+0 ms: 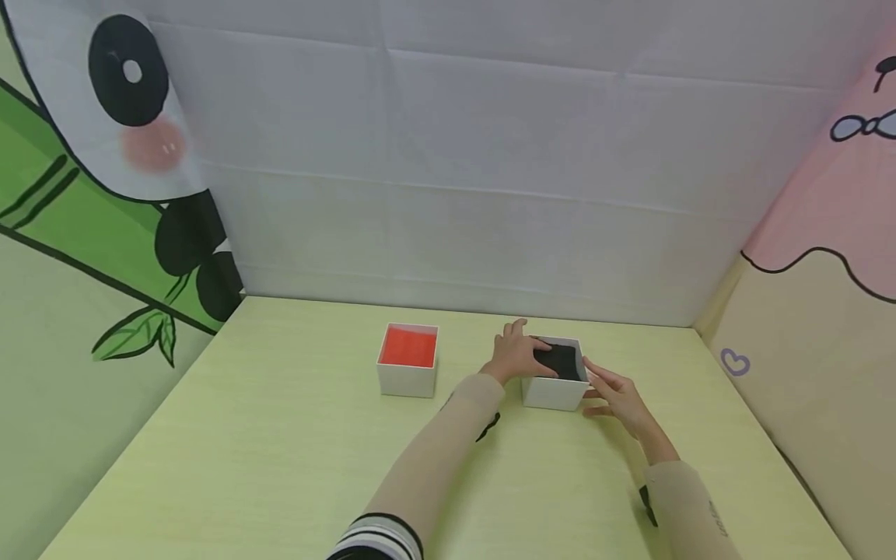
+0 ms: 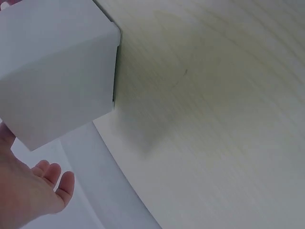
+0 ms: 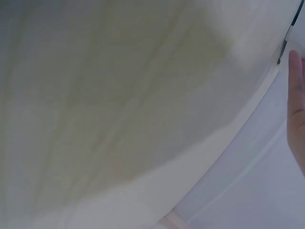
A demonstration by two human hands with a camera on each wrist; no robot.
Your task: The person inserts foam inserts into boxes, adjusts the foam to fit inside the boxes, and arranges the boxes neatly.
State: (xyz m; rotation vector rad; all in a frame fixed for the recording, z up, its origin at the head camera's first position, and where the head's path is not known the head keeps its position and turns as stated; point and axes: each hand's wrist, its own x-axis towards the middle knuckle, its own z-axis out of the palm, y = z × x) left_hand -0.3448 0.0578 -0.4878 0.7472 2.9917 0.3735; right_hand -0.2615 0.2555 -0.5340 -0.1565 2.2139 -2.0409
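Note:
A white open-topped box [image 1: 553, 393] stands toward the back right of the table, with a flat black piece [image 1: 562, 362] inside it. Over its left rim reaches my left hand [image 1: 513, 356], thumb and forefinger spread apart above the black piece, other fingers outside the box. In the left wrist view, the box wall hides part of that hand [image 2: 28, 191]. My right hand [image 1: 619, 398] has its fingers at the box's right wall, extended rather than curled. Only the edge of the right hand [image 3: 296, 105] shows in the right wrist view.
A second white box [image 1: 407, 381] with a bright red piece [image 1: 409, 347] inside stands to the left. Both boxes are on a pale yellow wood-grain table [image 1: 280, 435]. Behind the table rises a white creased backdrop [image 1: 448, 155], with painted walls at both sides.

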